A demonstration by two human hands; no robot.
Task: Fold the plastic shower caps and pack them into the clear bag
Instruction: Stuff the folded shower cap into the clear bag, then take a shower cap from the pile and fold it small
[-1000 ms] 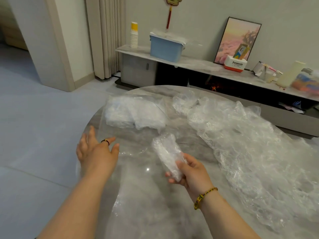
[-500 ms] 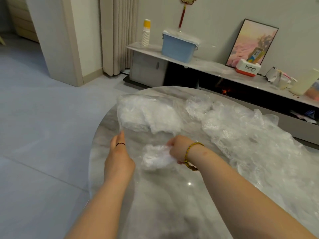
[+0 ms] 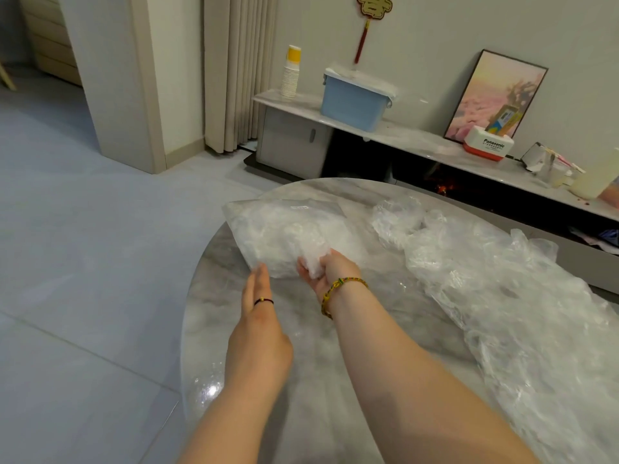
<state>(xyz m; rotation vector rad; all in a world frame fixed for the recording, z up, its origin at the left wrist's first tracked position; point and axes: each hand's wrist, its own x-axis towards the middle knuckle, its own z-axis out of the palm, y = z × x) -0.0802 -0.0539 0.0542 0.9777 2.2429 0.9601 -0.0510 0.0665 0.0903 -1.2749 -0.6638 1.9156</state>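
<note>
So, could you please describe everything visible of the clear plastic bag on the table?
The clear plastic bag lies near the far left edge of the round grey marble table, bulging with crumpled whitish plastic, a small white label on top. At its near end the right hand grips a folded shower cap against it; the left hand, fingers straight, reaches its edge.

Brand name "Panasonic", in dark letters on the white-and-red rectangular box [image 3: 488, 147] standing on the pale marble sideboard shelf [image 3: 418, 142]; the smaller line beneath is illegible.
</note>
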